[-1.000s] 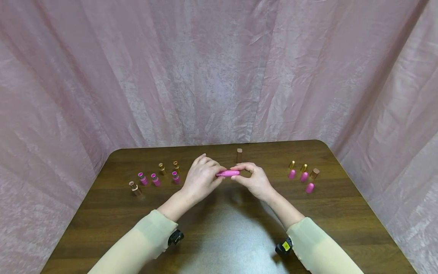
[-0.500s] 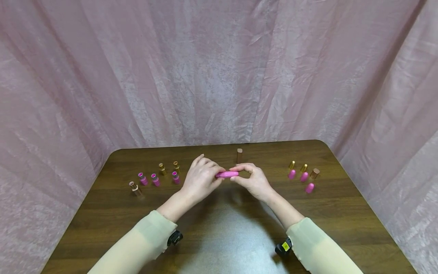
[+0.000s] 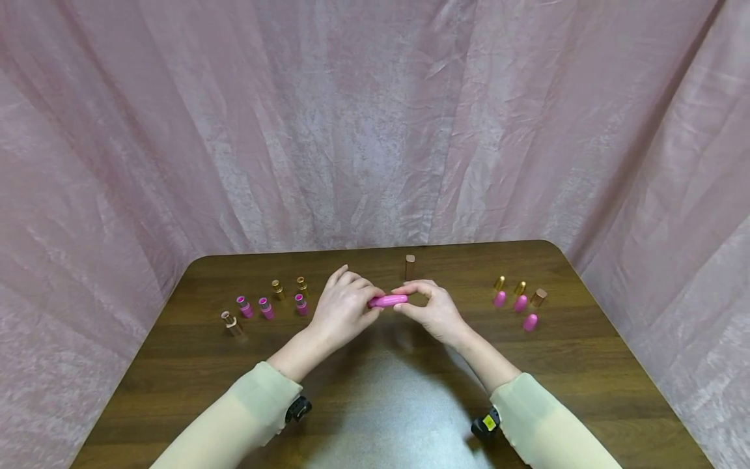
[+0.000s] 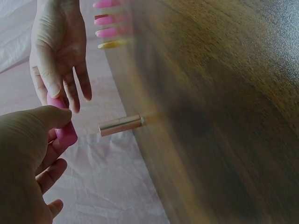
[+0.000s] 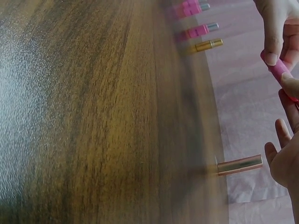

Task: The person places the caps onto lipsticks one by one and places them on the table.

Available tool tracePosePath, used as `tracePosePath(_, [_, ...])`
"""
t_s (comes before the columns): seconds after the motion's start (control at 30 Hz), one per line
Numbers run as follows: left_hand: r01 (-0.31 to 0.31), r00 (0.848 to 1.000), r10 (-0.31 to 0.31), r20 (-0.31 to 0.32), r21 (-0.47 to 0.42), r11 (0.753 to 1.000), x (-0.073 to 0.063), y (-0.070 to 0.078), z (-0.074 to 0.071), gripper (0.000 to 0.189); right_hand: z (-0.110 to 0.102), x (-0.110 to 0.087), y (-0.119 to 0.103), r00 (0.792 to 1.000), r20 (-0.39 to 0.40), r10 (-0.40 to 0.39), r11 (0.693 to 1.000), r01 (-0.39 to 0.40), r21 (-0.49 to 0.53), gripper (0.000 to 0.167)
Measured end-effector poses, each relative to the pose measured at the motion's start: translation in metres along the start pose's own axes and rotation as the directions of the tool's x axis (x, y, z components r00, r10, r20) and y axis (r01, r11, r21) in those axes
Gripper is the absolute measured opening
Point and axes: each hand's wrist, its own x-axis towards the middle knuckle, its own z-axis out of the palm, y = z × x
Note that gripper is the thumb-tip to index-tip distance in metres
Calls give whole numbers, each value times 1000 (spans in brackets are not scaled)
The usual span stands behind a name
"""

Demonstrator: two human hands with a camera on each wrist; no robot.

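Observation:
Over the table, a closed-looking pink lipstick (image 3: 388, 301) lies level between my two hands. My left hand (image 3: 346, 305) pinches its left end between thumb and fingers. Thumb and forefinger of my right hand (image 3: 435, 311) pinch the right end. In the left wrist view the blunt pink end of the lipstick (image 4: 68, 135) pokes out past the left thumb. Seen from the right wrist, the fingertips of both hands cover parts of the pink tube (image 5: 278, 70). Just behind the hands, a rose-gold lipstick (image 3: 410, 268) stands upright.
On the left stand several uncapped lipstick bases: pink ones (image 3: 266, 309), gold ones (image 3: 278, 289) and a rose-gold one (image 3: 231, 323). Their caps are grouped at the right: pink (image 3: 530, 322), gold (image 3: 521, 287) and rose-gold (image 3: 538, 298). A pink curtain (image 3: 351, 130) hangs behind the wooden table (image 3: 586, 391).
Both hands keep their pinch on the pink lipstick, which has shifted very slightly left and toward the near side. Everything on the table stays in place.

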Motion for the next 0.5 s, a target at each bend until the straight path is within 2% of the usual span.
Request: tracePosePath(0.5, [16,1000,-16,17,11,1000,0,1,1,15,-1,0,-5,1000,17,-20,999,21,-32,27])
